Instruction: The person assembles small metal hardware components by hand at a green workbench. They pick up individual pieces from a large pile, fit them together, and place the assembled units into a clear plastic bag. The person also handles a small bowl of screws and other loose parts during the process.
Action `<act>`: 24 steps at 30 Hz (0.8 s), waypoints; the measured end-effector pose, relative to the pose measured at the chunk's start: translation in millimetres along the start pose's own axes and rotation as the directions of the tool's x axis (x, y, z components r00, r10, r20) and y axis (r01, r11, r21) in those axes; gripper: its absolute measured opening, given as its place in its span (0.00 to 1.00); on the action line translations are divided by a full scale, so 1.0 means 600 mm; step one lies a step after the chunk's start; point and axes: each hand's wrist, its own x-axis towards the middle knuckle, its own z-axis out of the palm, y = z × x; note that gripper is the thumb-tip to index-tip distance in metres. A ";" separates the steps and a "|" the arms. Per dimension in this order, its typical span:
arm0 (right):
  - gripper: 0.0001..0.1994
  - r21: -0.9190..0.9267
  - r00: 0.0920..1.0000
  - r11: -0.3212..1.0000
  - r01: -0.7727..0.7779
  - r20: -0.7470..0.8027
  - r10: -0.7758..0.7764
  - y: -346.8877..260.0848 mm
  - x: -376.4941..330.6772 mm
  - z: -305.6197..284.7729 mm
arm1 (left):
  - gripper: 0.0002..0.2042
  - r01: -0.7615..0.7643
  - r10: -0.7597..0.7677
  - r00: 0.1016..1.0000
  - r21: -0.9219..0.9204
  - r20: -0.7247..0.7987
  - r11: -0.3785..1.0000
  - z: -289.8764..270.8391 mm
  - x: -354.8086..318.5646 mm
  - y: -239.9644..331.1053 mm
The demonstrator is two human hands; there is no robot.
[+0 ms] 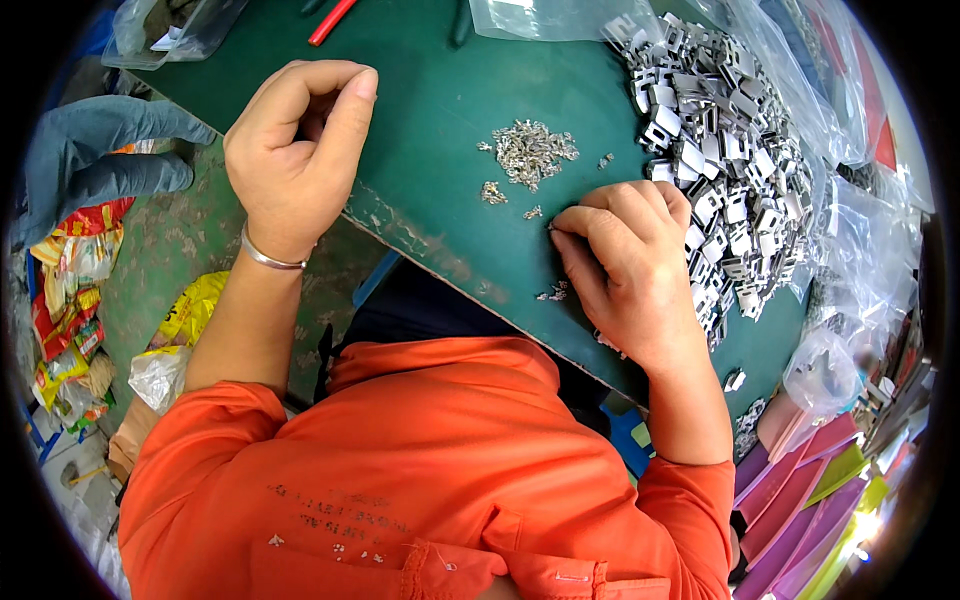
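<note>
We are working at a green table (440, 90) that is running slantwise from lower right toward upper left. Our right hand (625, 265) is resting knuckles-up on it, fingers curled and pressed together, the fingertips (560, 225) pinching at something tiny by the table's near edge; it is too small for us to tell which way it is pointing or how its long axis is lying. Just beyond those fingertips a small heap of tiny metal parts (530, 152) is lying, loosely strung out along the table's slant. To its right a big pile of flat metal clips (715, 150) is touching our right hand. Our left hand (295, 150) is hovering over the table's left corner, fingers curled inward, thumb against forefinger; what it is holding we cannot tell.
</note>
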 end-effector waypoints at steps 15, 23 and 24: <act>0.08 0.020 0.996 0.997 0.078 -0.033 -0.077 -0.001 0.024 0.011 | 0.02 -0.026 0.026 1.000 0.021 -0.008 0.999 0.000 0.002 -0.001; 0.08 -0.013 0.995 0.998 0.058 -0.081 -0.059 0.001 0.017 0.008 | 0.02 -0.058 0.058 0.998 0.025 -0.004 0.998 0.001 0.002 0.000; 0.08 -0.002 0.994 0.998 0.066 -0.083 -0.066 -0.004 0.021 0.010 | 0.02 -0.058 0.058 0.998 0.017 -0.007 0.998 0.002 0.002 -0.002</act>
